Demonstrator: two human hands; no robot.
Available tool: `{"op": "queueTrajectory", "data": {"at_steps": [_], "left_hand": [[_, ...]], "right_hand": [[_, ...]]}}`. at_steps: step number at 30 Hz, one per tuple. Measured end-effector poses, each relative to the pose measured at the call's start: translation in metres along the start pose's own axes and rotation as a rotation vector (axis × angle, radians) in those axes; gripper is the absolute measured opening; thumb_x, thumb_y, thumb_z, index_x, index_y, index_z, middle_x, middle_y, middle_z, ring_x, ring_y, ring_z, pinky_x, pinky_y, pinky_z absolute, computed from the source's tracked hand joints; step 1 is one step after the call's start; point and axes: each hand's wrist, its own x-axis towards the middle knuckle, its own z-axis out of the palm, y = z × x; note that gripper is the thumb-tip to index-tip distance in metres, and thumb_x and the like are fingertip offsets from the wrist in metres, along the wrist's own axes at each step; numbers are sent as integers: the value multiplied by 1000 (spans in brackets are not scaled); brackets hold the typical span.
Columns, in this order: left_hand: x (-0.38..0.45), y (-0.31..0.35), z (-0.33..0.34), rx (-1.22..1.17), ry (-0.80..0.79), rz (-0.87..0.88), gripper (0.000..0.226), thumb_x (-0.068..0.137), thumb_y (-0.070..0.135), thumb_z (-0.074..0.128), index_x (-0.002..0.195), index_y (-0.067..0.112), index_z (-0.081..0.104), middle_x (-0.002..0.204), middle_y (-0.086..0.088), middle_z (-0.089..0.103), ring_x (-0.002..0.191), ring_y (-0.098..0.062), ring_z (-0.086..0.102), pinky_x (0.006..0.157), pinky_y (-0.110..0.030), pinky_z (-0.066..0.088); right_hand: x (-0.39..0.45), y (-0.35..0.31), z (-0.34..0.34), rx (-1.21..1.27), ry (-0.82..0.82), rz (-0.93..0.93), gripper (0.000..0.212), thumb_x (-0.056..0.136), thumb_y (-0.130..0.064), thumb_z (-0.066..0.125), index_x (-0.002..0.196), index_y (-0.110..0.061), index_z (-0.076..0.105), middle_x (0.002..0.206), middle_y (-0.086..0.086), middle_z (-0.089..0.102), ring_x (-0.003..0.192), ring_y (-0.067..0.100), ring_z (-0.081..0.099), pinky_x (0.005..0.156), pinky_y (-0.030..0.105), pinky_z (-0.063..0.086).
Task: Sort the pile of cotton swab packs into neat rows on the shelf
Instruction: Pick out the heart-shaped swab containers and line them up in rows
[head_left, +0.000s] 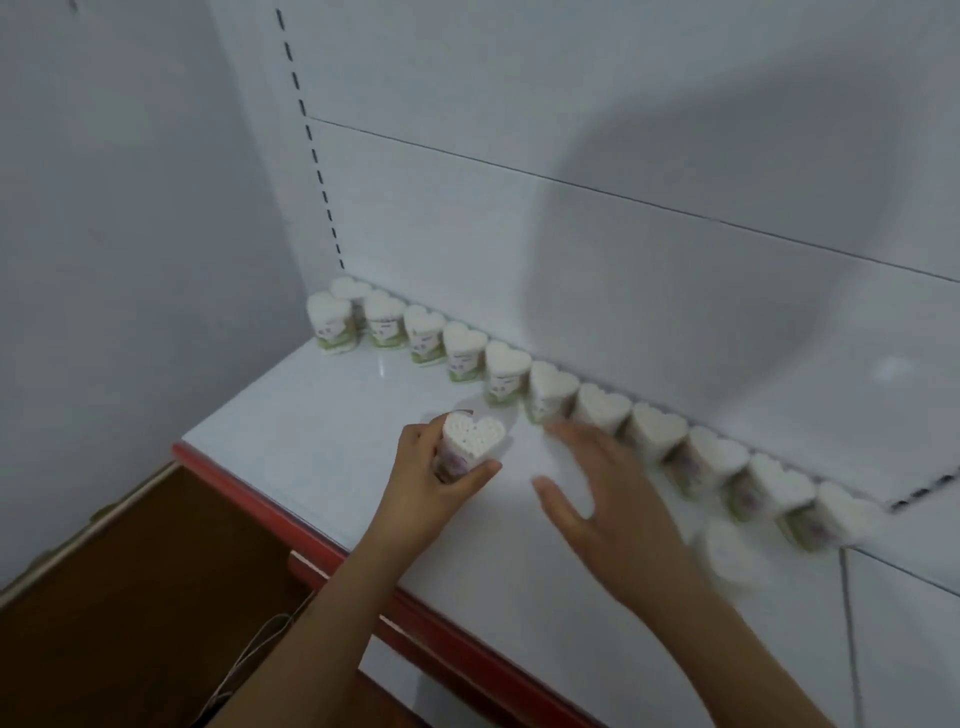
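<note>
Far left, back corner of the shelf (322, 415): the row of heart-shaped cotton swab packs (506, 371) starts here and runs diagonally right along the back panel (623, 260). All upright, swab ends up, touching or nearly so. At the corner there's one extra pack (327, 322) in front of the first – looks like the start of a second row, or just a doubled-up end; can't tell which.

Left hand (436, 478): grip closed round a single pack (472, 441), thumb on the near side, fingers wrapped on the far side. Pack is upright, at or just above the shelf surface, out in front of the row's middle and clear of it.

Right hand (597, 483): fingers straight and spread, holding nothing, motion-blurred. Fingertips sit near the packs in the middle of the row; contact not resolvable.

Further right: the row carries on to the frame edge, blurred. One loose pack (727, 556) sits in front of the row, beside the right forearm, too smeared to read its orientation.

Step in hand, my read: placing the held pack as a front-row item. Next move needs it set down upright, heart lined up with the pack behind, tucked close without nudging the back row – these look light and likely to topple in a chain. Then the loose pack on the right.
</note>
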Motion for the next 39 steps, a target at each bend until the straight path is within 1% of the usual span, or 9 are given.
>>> {"op": "queueTrajectory", "data": {"at_steps": [3, 6, 8, 12, 14, 18, 22, 31, 39], "left_hand": [[23, -11, -35, 53, 65, 15, 62, 80, 41, 82, 133, 30, 53, 121, 6, 50, 107, 7, 53, 94, -24, 50], [53, -22, -69, 61, 181, -18, 49, 80, 35, 83, 116, 20, 53, 108, 5, 60, 98, -4, 60, 87, -29, 54], [73, -29, -86, 117, 219, -5, 46, 81, 33, 82, 115, 18, 54, 105, 4, 60, 97, -10, 60, 84, -25, 51], [106, -46, -103, 273, 273, 7, 58, 85, 39, 78, 136, 23, 56, 124, -2, 44, 118, -17, 40, 98, -27, 35], [111, -50, -105, 233, 293, -8, 57, 86, 37, 77, 137, 21, 55, 121, -2, 46, 115, -17, 47, 98, -29, 41], [112, -50, -106, 115, 372, 34, 46, 87, 23, 77, 127, 19, 55, 118, 7, 59, 108, -11, 57, 87, -22, 44], [117, -57, -110, 161, 399, 56, 37, 90, 25, 74, 123, 19, 58, 119, 5, 61, 109, -12, 58, 93, -36, 52], [120, -52, -105, 129, 487, 57, 49, 86, 20, 77, 127, 13, 52, 123, -3, 57, 104, -18, 59, 88, -44, 55], [127, -40, -106, 398, 460, 213, 51, 85, 27, 78, 130, 14, 57, 122, -6, 48, 102, -21, 55, 74, -30, 48]], "right_hand": [[24, -11, 64, -28, -133, 3, 62, 98, -46, 52, 152, -23, 32, 155, -8, 34, 139, 1, 27, 103, -1, 4], [42, -18, 108, -70, -199, 20, 69, 100, -48, 47, 156, -17, 22, 161, -4, 24, 147, 8, 20, 111, 10, 5], [47, -23, 129, -117, -180, -4, 66, 99, -50, 42, 153, -13, 30, 159, 0, 31, 146, 13, 26, 115, 18, 11], [45, -21, 146, -192, -133, -49, 63, 97, -52, 33, 145, -14, 47, 152, 2, 43, 143, 17, 35, 117, 33, 29], [43, -18, 146, -189, -109, -49, 60, 97, -50, 35, 144, -15, 49, 151, 2, 44, 142, 16, 37, 116, 35, 34], [42, -14, 149, -187, -69, -58, 56, 96, -47, 40, 141, -16, 52, 150, 0, 46, 140, 14, 40, 115, 30, 32], [42, -12, 152, -187, -54, -70, 56, 96, -47, 40, 142, -18, 51, 150, -2, 45, 140, 13, 39, 115, 27, 28], [43, -11, 152, -194, -37, -89, 54, 97, -46, 41, 141, -18, 52, 150, -2, 46, 140, 12, 38, 117, 25, 25], [42, -9, 155, -187, 6, -105, 53, 96, -46, 43, 140, -18, 53, 149, -2, 47, 140, 11, 39, 115, 30, 33]]}}
